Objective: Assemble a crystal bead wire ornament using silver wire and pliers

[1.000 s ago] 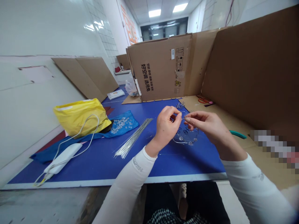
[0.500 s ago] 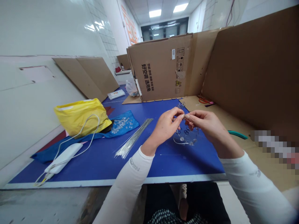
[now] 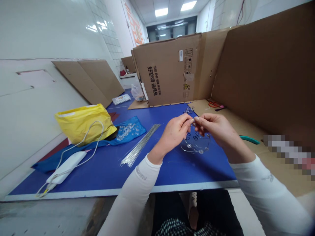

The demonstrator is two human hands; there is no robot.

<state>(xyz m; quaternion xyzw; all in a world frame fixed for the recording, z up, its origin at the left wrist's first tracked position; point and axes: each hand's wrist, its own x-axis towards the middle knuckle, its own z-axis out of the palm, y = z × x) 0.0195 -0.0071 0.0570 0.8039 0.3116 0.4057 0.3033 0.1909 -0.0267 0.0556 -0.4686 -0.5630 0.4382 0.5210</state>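
Note:
A thin wire loop with clear round beads [image 3: 201, 151] hangs below my two hands, over the blue table. My left hand [image 3: 175, 131] pinches the top of this loop between thumb and fingers. Close against it, my right hand [image 3: 213, 126] pinches the same spot from the right, and the fingertips nearly meet. The exact piece between the fingertips is too small to make out. Dark small rings [image 3: 196, 136] show through the loop, beneath the hands. To the left lies a bundle of straight metal wires [image 3: 140, 146].
Clear beads [image 3: 126, 131] lie on a blue cloth [image 3: 140, 126] beside a yellow bag [image 3: 85, 123]. A white power strip [image 3: 66, 167] with its cable is at the left front. Cardboard [image 3: 169, 72] stands behind; orange scissors [image 3: 214, 104] and a green-handled tool [image 3: 249, 140] lie right.
Both hands stay pinched together at the loop, with the fingers slightly shifted. The beaded loop hangs a little more open below them. The view has moved slightly.

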